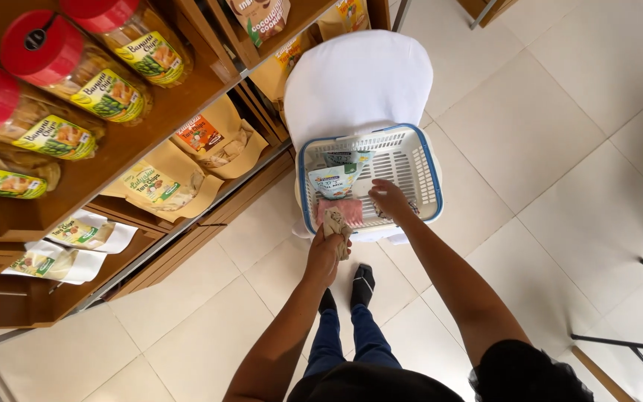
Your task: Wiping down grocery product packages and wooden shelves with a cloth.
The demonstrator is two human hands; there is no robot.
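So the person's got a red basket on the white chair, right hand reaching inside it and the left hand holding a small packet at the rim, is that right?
Not quite: the basket is white with a blue rim, not red. The head view shows it on the white chair, with the right hand reaching inside and the left hand holding a small packet at the rim.

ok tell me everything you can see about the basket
The basket is a rectangular shopping basket that looks like plastic: white slotted walls and floor with a blue rim. It rests on a white cloth-covered seat beside wooden shelves, seen from above. Inside lie a pale green-and-white pouch, a pink packet and another item behind them. The right hand reaches into it; the left hand holds a small tan packet at its near rim.
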